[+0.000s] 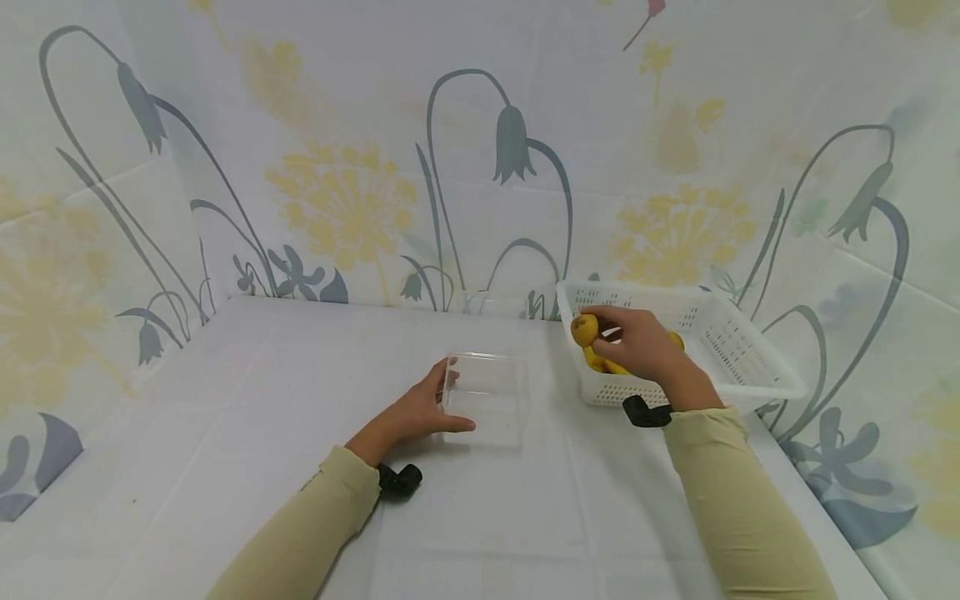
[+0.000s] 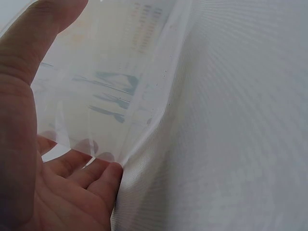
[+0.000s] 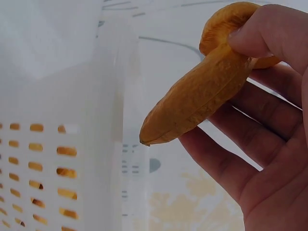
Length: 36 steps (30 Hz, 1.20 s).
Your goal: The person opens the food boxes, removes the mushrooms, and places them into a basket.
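My left hand [image 1: 418, 411] grips a clear plastic box [image 1: 491, 408] by its left side on the white table. In the left wrist view the fingertips show through the see-through wall [image 2: 103, 120]. Above the near left corner of a white slotted basket, my right hand [image 1: 641, 342] pinches a yellow-orange, gourd-like piece [image 3: 197, 98] between thumb and fingers. It has a long tapering body, a narrow waist and a rounded end; its exact kind I cannot tell. More yellow pieces [image 1: 597, 362] lie inside the basket, partly hidden by the hand.
The white basket [image 1: 750, 385] stands at the table's back right, near the wall cloth. A white cloth covers the table [image 1: 285, 467]. Flower-patterned cloth [image 1: 352, 200] hangs behind and at both sides.
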{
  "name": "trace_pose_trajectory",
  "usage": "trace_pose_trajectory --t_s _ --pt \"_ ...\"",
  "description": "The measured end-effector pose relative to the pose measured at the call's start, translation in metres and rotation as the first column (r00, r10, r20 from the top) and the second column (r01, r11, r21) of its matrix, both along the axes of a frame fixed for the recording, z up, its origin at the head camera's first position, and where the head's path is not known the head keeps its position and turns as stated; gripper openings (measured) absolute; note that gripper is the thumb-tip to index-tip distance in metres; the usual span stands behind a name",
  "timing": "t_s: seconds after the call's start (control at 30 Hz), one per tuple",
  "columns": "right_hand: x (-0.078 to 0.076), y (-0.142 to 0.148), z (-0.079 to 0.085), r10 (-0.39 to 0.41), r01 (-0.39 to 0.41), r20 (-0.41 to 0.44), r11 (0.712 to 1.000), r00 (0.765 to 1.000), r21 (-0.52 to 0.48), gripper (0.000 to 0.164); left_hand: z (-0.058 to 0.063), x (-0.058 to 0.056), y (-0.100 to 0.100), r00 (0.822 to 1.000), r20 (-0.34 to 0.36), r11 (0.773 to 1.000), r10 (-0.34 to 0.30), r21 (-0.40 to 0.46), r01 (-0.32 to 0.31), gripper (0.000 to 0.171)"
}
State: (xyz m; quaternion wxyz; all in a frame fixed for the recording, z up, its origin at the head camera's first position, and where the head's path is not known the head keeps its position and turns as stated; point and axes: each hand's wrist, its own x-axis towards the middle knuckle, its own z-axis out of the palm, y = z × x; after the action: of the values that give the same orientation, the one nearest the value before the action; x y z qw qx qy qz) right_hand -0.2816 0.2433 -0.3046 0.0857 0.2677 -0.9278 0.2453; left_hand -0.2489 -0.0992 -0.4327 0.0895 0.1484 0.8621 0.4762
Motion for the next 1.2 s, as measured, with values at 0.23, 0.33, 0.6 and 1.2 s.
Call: trace_pose_trajectory --t_s 0.23,0.33,0.6,1.2 --pt "-0.002 0.013 -0.001 -0.061 0.061 0.026 0.998 0.998 0.012 0.045 0.000 0.000 0.000 1.000 0.003 1.000 0.001 0.002 -0.001 0.112" --pt "-0.004 0.019 -0.002 -0.088 0.087 0.049 0.996 0.995 0.018 0.045 0.001 0.001 0.000 1.000 0.003 1.000 0.001 -0.003 -0.001 0.112" --pt "-0.007 0.035 -0.006 -0.156 0.153 0.095 0.987 0.983 0.036 0.046 0.001 0.000 -0.001 1.000 0.002 1.000 0.000 -0.004 0.000 0.112" --pt "-0.001 0.059 -0.013 -0.231 0.228 0.104 0.973 0.967 0.040 0.047 0.003 0.001 -0.001 1.000 0.007 1.000 -0.018 -0.003 0.018 0.113"
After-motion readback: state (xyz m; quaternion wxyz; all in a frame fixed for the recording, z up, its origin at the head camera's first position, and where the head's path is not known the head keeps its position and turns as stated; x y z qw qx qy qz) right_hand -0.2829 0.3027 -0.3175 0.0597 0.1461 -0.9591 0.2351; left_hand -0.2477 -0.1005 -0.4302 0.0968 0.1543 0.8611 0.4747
